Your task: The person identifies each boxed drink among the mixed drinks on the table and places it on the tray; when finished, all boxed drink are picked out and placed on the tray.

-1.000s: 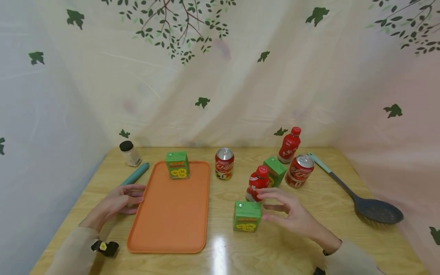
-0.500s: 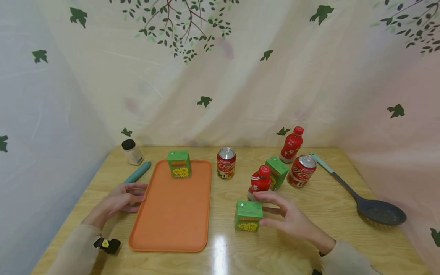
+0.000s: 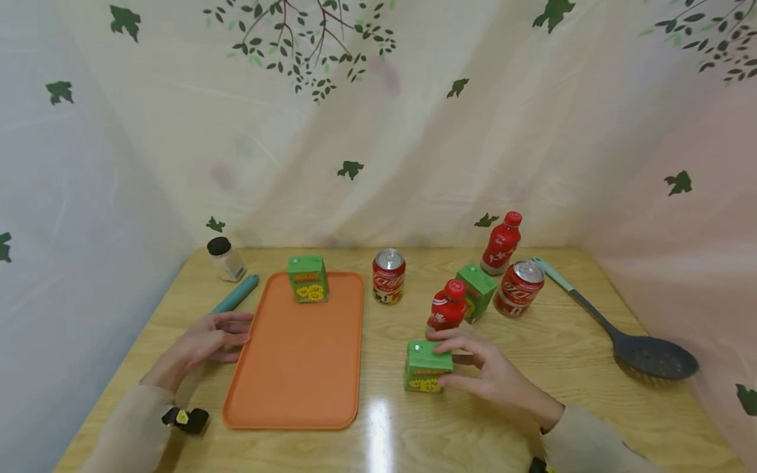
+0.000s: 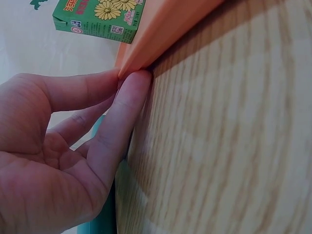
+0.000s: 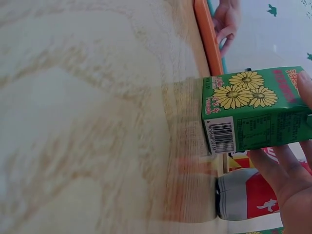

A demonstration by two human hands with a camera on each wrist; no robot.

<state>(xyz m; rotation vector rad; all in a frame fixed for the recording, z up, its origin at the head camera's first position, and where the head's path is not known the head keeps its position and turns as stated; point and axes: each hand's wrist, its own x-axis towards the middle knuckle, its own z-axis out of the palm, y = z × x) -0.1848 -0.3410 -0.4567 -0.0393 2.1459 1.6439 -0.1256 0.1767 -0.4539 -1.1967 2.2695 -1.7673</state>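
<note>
My left hand (image 3: pixel 215 340) is at the left edge of an orange tray (image 3: pixel 296 368); in the left wrist view its thumb and forefinger pinch the tray's rim. My right hand (image 3: pixel 491 369) holds a green drink carton (image 3: pixel 422 368) with yellow flowers, thumb on the near face and fingers behind. In the right wrist view this carton (image 5: pixel 253 112) stands on the table. Just behind it is a red bottle (image 3: pixel 445 309), partly hidden by the right hand. A second green carton (image 3: pixel 309 281) stands on the tray's far end.
A red can (image 3: pixel 388 277) stands right of the tray. Farther right are another green carton (image 3: pixel 476 292), a second can (image 3: pixel 519 289) and a red bottle (image 3: pixel 501 244). A skimmer (image 3: pixel 653 358) lies at the right. At the left are a black-lidded jar (image 3: pixel 227 259) and a teal handle (image 3: pixel 236 295).
My right hand has moved left from beside the near green carton and taken hold of it. The left hand has stayed at the tray's edge. The head view has shifted slightly.
</note>
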